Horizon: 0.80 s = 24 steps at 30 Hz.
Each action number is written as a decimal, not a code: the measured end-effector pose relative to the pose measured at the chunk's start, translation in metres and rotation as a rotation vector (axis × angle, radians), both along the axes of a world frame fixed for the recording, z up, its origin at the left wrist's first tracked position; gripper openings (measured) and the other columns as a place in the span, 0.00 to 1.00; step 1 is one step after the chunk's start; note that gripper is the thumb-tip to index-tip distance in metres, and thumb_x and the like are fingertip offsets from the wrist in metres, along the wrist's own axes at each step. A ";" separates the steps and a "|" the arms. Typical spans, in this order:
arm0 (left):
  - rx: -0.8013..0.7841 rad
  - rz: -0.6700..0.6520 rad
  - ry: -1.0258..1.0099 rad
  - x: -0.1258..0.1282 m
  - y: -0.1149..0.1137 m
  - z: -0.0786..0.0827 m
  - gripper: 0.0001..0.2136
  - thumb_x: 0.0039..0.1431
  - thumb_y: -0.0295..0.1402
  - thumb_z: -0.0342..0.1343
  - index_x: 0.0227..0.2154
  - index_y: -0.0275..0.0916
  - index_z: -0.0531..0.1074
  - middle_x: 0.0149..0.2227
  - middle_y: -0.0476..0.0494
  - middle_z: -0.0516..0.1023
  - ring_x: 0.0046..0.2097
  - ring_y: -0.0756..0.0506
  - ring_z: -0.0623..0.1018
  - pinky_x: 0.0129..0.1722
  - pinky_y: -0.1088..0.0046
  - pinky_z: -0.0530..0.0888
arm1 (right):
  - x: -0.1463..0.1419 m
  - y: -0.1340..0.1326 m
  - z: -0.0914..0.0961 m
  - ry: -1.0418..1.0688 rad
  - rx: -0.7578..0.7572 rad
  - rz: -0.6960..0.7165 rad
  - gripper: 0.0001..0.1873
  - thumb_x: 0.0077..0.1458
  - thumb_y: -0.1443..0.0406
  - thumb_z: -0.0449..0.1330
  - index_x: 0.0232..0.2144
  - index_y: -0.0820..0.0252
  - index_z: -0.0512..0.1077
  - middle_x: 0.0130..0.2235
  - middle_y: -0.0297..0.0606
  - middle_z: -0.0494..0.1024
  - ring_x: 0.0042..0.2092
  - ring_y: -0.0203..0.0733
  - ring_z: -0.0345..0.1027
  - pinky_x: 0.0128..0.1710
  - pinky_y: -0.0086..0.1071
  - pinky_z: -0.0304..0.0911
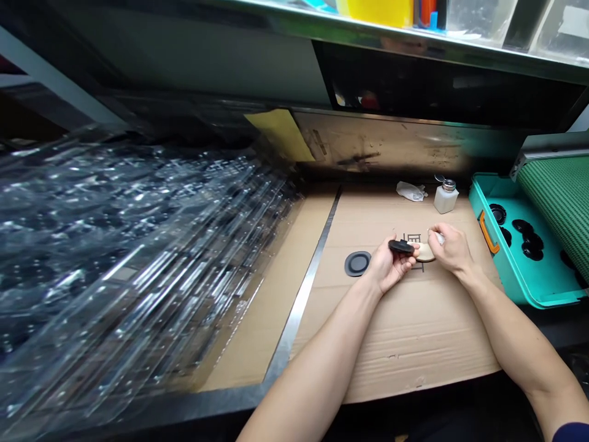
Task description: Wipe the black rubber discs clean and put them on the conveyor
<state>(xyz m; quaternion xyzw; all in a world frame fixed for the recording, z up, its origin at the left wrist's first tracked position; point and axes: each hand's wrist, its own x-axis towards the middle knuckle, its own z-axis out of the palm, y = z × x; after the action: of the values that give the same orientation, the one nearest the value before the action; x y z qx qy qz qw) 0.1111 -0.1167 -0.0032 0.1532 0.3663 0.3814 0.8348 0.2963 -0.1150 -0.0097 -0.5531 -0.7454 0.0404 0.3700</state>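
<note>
In the head view, my left hand [391, 265] is closed on a round black part [401, 247], a thin disc with a short raised stub, held tilted above the cardboard. My right hand [451, 247] is just to the right, its fingers pinched on a small white piece [440, 237] that mostly hides in the grip. Between the hands shows a cream-coloured round piece [424, 252]; whether it is held or lies on the cardboard I cannot tell. A dark grey disc with a ringed centre [358, 264] lies flat left of my left hand.
Brown cardboard [414, 337] covers the bench. Behind my hands are a white pump bottle [446, 196] and a crumpled white wipe [411, 191]. A turquoise bin [519, 282] with several black parts stands right, beside a green conveyor belt [559, 190]. Clear plastic trays [138, 270] are stacked left.
</note>
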 end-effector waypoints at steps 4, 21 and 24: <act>-0.130 0.029 -0.098 -0.006 0.005 0.006 0.26 0.75 0.40 0.34 0.41 0.25 0.74 0.24 0.37 0.76 0.20 0.51 0.73 0.17 0.82 0.71 | 0.015 0.010 -0.004 -0.088 -0.034 -0.123 0.09 0.61 0.64 0.53 0.35 0.57 0.74 0.35 0.41 0.81 0.36 0.45 0.72 0.38 0.34 0.62; 0.300 0.135 -0.012 -0.007 -0.003 0.000 0.24 0.60 0.47 0.63 0.54 0.37 0.72 0.44 0.38 0.79 0.41 0.44 0.82 0.38 0.68 0.81 | 0.009 0.000 0.000 -0.327 0.047 -0.155 0.09 0.65 0.63 0.55 0.42 0.56 0.74 0.45 0.45 0.78 0.47 0.53 0.65 0.46 0.42 0.58; 0.626 0.308 0.301 -0.006 -0.007 -0.001 0.36 0.47 0.36 0.74 0.61 0.41 0.68 0.54 0.38 0.76 0.52 0.43 0.79 0.52 0.67 0.76 | -0.004 -0.006 0.001 -0.359 0.020 0.026 0.09 0.67 0.60 0.55 0.41 0.55 0.74 0.45 0.43 0.78 0.46 0.51 0.66 0.46 0.41 0.58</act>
<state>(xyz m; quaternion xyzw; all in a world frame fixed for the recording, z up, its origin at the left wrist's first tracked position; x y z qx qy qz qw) 0.1050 -0.1239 -0.0046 0.3982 0.3692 0.5694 0.6172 0.2927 -0.1210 -0.0086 -0.5381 -0.8068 -0.0614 0.2360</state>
